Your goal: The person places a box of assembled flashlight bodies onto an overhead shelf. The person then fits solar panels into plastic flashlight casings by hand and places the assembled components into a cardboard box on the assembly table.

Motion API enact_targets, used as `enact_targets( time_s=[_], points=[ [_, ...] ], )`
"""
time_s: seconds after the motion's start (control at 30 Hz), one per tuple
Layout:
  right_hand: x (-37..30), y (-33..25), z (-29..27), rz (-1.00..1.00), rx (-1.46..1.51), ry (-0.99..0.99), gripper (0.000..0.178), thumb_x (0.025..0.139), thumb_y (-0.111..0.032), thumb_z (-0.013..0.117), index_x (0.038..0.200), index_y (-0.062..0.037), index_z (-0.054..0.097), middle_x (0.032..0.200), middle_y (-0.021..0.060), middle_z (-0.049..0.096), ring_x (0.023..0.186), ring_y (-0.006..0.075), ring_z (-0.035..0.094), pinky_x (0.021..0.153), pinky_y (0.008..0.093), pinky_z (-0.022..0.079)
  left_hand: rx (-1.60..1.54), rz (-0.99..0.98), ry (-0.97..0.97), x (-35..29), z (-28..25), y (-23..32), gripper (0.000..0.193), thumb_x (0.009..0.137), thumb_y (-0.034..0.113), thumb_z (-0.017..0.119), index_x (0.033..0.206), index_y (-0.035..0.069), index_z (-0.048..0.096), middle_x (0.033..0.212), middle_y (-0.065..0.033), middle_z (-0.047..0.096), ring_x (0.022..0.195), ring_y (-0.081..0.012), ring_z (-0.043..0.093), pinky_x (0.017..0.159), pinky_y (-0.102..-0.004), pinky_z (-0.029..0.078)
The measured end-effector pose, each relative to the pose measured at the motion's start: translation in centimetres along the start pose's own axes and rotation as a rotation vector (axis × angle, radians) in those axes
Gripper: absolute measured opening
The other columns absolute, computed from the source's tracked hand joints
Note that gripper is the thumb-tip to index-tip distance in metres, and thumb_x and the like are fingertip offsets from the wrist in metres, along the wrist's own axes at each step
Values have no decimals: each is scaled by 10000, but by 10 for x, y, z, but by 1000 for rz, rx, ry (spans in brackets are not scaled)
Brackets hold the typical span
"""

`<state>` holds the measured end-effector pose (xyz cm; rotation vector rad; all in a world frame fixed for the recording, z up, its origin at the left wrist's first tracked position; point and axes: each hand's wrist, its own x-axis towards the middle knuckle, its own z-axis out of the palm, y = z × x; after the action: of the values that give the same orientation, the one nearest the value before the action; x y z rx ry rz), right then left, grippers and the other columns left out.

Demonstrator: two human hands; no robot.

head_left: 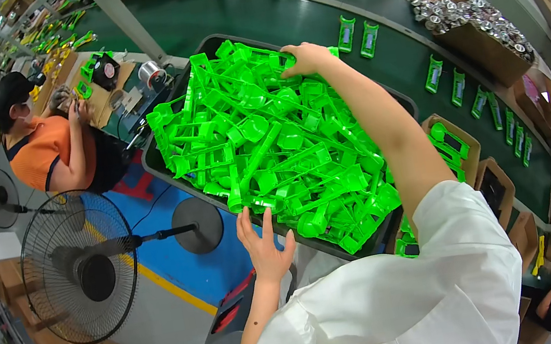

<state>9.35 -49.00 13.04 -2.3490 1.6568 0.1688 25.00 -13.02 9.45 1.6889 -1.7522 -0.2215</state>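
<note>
A large black tray (pixel 151 162) lies in front of me, heaped with bright green plastic parts (pixel 269 136), long handles and cup-shaped ends among them. My left hand (pixel 267 250) is at the tray's near edge, fingers spread, tips by the green parts there; nothing shows in its grasp. Across the heap reaches my right arm. At the far side my right hand (pixel 311 60) touches the pile, thumb and fingers apart with green plastic showing between them. Some of its fingertips are hidden among the parts.
A green conveyor belt (pixel 411 65) runs behind the tray, carrying spaced green pieces (pixel 434 72). Boxes (pixel 479 39) line its far side; one holds shiny metal parts. A standing fan (pixel 80 266) is at left, near a seated co-worker (pixel 53 147) in orange. Smaller boxes (pixel 493 186) stand right.
</note>
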Motion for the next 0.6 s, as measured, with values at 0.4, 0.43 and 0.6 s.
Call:
enact_targets(
  time_s=[0.4, 0.43, 0.6],
  points=[
    [-108, 82, -4, -265, 281, -93, 608, 615, -170, 676, 1171, -66, 453, 1005, 177, 563, 927, 283, 537, 823, 351, 401, 75, -84, -344, 15, 17, 19, 618, 718, 421, 535, 1254, 166, 361, 1309, -179, 254, 1204, -400, 191, 898, -627, 146],
    [-123, 71, -5, -278, 273, -52, 586, 608, -139, 676, 1150, -60, 469, 986, 166, 572, 918, 272, 544, 810, 350, 407, 70, -77, -325, 11, 15, 19, 621, 714, 420, 540, 1254, 170, 360, 1307, -175, 260, 1204, -399, 191, 904, -623, 141],
    [-170, 59, -17, -323, 403, -200, 511, 533, 9, 656, 1027, -18, 527, 951, 128, 576, 864, 272, 553, 764, 366, 432, 7, 22, -38, -6, 32, 8, 662, 662, 424, 596, 1231, 166, 377, 1315, -181, 237, 1214, -409, 178, 931, -603, 125]
  ],
)
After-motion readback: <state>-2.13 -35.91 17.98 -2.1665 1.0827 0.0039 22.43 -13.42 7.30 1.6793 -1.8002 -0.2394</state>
